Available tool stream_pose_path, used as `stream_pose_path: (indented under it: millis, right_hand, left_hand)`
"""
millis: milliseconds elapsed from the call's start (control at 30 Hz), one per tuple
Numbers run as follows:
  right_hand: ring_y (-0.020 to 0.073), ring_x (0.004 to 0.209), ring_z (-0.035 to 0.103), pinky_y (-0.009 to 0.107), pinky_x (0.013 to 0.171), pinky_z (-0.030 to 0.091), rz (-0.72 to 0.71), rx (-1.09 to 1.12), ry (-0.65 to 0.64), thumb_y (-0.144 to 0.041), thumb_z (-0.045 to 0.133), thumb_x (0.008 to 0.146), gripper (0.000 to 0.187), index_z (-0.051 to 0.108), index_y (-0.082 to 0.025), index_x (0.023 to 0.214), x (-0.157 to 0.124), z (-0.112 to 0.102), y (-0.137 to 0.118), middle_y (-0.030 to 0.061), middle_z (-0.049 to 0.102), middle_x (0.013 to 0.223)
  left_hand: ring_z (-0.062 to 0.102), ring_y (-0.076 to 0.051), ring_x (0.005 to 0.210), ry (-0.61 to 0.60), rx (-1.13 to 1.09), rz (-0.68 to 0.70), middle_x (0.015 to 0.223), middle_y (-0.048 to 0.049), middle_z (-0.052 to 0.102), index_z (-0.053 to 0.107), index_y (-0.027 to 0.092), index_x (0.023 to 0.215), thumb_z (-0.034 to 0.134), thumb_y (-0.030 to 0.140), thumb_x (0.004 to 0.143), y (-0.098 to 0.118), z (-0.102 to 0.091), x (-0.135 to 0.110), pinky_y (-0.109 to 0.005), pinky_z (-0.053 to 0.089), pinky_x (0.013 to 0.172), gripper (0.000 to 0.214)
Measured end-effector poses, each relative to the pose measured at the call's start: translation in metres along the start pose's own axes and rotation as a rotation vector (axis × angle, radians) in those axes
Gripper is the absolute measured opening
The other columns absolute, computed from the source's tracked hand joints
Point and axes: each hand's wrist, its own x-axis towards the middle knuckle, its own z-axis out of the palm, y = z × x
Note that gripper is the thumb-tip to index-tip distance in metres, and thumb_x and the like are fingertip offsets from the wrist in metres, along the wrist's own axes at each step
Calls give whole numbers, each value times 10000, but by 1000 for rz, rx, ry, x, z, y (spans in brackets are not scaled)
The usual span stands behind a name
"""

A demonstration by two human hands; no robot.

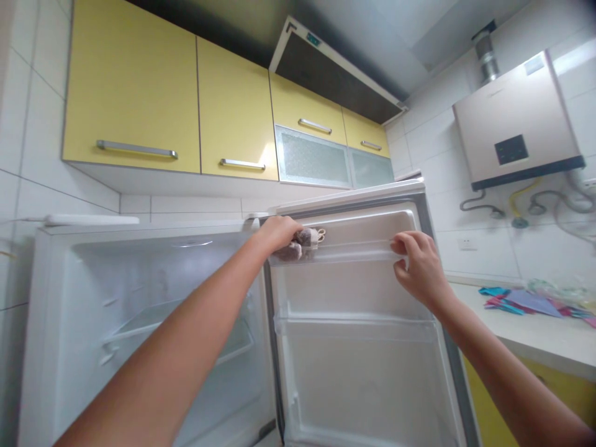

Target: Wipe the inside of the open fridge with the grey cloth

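An open white fridge point(139, 298) stands in front of me, its door point(354, 372) swung to the right. My left hand point(277, 234) is closed on a small brownish cloth item point(302, 242) at the left end of the door's top shelf point(354, 251). My right hand point(416, 264) rests on the clear rail of that same shelf, fingers curled around the rail's edge. A lower door shelf point(354, 326) shows below my hands.
Yellow wall cupboards point(186, 105) hang above the fridge. A range hood point(335, 68) and a water heater point(516, 124) are mounted at the right. A countertop point(526, 335) on the right carries coloured plastic bags point(521, 301).
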Motion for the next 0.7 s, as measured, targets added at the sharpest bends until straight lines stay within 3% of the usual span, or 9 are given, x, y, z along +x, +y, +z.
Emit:
stream_pose_path:
  millis: [133, 200, 300, 367, 467, 567, 700]
  right_hand:
    - [313, 1079, 526, 495, 925, 487, -10, 12, 2, -45, 509, 703, 491, 527, -246, 1152, -1, 0, 1, 104, 568, 1092]
    - [316, 1080, 529, 501, 926, 491, 2, 14, 14, -53, 514, 704, 482, 536, -247, 1145, -1, 1, 1, 105, 566, 1092]
    - [320, 1085, 526, 510, 932, 492, 17, 20, 8, -67, 522, 701, 481, 546, -251, 1145, -2, 2, 2, 105, 567, 1093]
    - [321, 1088, 521, 513, 936, 489, 25, 19, 0, -76, 524, 699, 485, 544, -252, 1150, -3, 3, 3, 108, 568, 1103]
    - [318, 1080, 512, 502, 936, 486, 35, 6, -4, -83, 523, 702, 466, 539, -245, 1139, -3, 2, 2, 113, 564, 1106]
    - [314, 1074, 509, 492, 940, 481, 32, -5, -13, -84, 523, 699, 461, 537, -240, 1132, -2, 0, -1, 113, 560, 1104]
    - [316, 1071, 512, 505, 953, 472, 26, -5, -15, -80, 524, 693, 471, 537, -245, 1135, -2, -3, -4, 110, 558, 1088]
  left_hand:
    - [620, -174, 994, 328, -191, -194, 1099, 13, 757, 698, 219, 1124, 592, 216, 862, -26, -8, -34, -315, 451, 924, 282]
    - [613, -158, 996, 538, -304, -371, 1117, -2, 740, 660, 176, 1138, 564, 259, 894, -43, -3, -57, -313, 472, 929, 275]
    - [618, -145, 957, 844, -484, -681, 1116, -29, 713, 587, 148, 1121, 501, 280, 923, -56, 18, -99, -320, 526, 882, 254]
    - [645, -143, 932, 967, -629, -836, 1132, -32, 702, 552, 173, 1125, 470, 308, 938, -49, 38, -125, -327, 567, 828, 245]
    - [687, -135, 769, 1007, -1017, -1023, 996, 6, 721, 556, 234, 1122, 562, 287, 883, -16, 63, -149, -306, 601, 654, 246]
    - [658, -98, 656, 943, -1702, -1215, 799, 65, 703, 605, 254, 923, 675, 211, 815, 26, 74, -143, -237, 577, 614, 137]
    - [673, -85, 738, 882, -2052, -1149, 810, 44, 724, 616, 243, 864, 614, 242, 903, 67, 72, -108, -218, 582, 710, 40]
